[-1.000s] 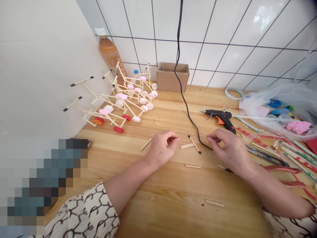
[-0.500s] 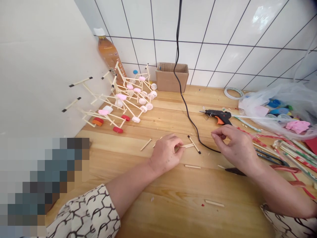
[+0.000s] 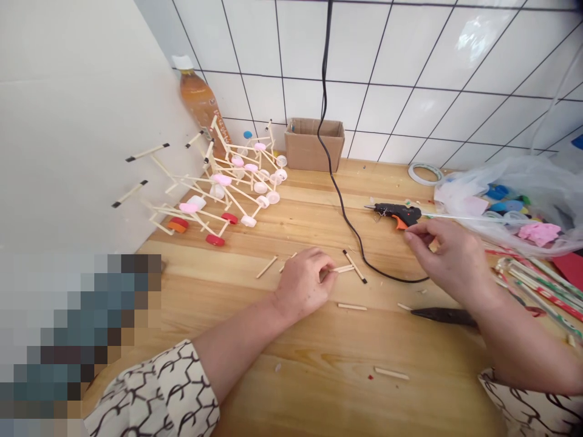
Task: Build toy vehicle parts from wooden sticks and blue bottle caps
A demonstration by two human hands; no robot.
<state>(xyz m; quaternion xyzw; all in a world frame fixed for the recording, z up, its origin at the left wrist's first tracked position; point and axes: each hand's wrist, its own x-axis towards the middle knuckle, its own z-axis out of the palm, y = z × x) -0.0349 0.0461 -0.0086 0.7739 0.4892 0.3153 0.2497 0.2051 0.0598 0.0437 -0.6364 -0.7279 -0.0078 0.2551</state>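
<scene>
The person's left hand (image 3: 304, 280) is the nearer to the small stick pieces: its thumb and forefinger are pinched together on the near end of a pair of pale sticks (image 3: 345, 269) lying on the bench (image 3: 314, 364). From those fingers the pair's long axis runs rightward and slightly away, up to the middle of a black-tipped stick (image 3: 354, 266), which lies crosswise just past them and slants from far left to near right, so the two make a T. Whether they are joined cannot be told.

The right hand (image 3: 450, 258) is well apart to the right, its fingers loosely curled, thumb and forefinger tips close; nothing is seen between them, though whether they quite meet cannot be told. Just beyond and left of those fingertips lies the glue gun (image 3: 395, 212), nozzle pointing left, its grip partly hidden by the hand; contact is unclear. A loose stick (image 3: 352, 306) lies nearer the person than the left fingers, to their right.
</scene>
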